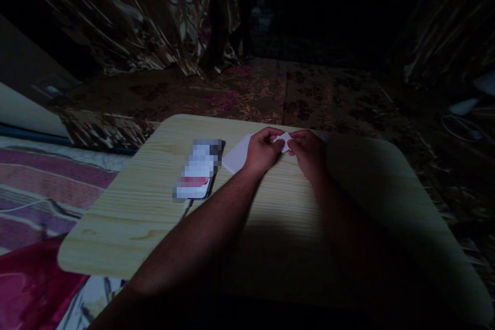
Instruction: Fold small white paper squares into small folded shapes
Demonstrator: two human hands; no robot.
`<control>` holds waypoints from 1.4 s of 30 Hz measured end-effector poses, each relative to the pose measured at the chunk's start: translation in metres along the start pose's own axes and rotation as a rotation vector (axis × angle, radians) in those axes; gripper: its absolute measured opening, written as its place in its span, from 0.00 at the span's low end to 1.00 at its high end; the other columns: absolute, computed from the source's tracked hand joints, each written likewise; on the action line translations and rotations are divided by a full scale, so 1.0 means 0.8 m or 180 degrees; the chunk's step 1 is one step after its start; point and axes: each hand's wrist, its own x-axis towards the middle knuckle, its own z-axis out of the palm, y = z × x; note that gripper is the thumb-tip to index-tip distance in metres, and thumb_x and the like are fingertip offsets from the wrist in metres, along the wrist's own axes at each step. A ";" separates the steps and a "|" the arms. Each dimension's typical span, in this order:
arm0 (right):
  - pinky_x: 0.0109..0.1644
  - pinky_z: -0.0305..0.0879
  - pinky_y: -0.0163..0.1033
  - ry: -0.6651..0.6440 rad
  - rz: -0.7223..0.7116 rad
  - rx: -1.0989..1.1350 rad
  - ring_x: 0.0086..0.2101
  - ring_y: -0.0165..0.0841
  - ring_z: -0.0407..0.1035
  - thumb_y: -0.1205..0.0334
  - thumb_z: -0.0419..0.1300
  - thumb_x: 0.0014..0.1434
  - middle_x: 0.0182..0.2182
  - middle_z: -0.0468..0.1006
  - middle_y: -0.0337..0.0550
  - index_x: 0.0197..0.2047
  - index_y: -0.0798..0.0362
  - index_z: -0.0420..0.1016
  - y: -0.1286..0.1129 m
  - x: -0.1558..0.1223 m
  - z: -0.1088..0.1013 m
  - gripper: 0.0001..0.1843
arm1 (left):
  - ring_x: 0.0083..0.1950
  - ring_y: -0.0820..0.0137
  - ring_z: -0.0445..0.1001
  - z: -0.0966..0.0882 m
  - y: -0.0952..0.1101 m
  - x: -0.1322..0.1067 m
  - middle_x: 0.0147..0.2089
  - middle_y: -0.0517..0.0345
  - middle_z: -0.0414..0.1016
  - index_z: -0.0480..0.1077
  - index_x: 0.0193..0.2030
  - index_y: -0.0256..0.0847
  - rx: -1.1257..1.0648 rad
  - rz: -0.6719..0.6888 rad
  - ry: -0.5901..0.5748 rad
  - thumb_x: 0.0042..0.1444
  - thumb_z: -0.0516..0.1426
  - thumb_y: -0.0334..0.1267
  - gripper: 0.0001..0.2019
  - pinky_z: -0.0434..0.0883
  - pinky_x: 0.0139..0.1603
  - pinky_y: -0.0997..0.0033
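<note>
Between my two hands is a small piece of white paper (286, 141), pinched near the far edge of the wooden table. My left hand (263, 150) is closed on its left side, thumb on top. From the right, my right hand (309, 150) grips the same piece with thumb and fingers. Fingers cover part of the paper, so its full shape is hidden. Just left of my left hand lies a flat white stack, perhaps paper (236, 154), partly behind that hand. Farther left a phone (199, 167) lies on the table, its screen lit and blurred.
The light wood table (127, 206) has rounded corners. A white cable (186, 210) runs from the phone under my left forearm. Left of the table is a bed with a striped cover (46, 175). Patterned curtains (166, 10) hang beyond a cloth-covered ledge (251, 93). The room is dim.
</note>
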 end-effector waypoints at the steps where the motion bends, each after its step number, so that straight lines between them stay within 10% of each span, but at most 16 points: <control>1: 0.29 0.69 0.37 0.0008 -0.0001 -0.0041 0.25 0.32 0.74 0.56 0.67 0.51 0.26 0.81 0.38 0.38 0.51 0.75 0.001 0.000 -0.001 0.11 | 0.28 0.74 0.71 0.000 0.000 0.000 0.29 0.61 0.78 0.78 0.36 0.39 -0.0001 -0.0057 0.0021 0.45 0.67 0.34 0.10 0.67 0.29 0.74; 42: 0.33 0.73 0.38 -0.0147 0.0053 0.0019 0.28 0.33 0.74 0.59 0.63 0.50 0.25 0.80 0.36 0.34 0.49 0.79 -0.004 -0.002 -0.003 0.07 | 0.21 0.76 0.64 0.002 0.008 -0.001 0.20 0.64 0.71 0.76 0.29 0.39 -0.0195 -0.0292 0.0082 0.42 0.64 0.30 0.05 0.61 0.24 0.75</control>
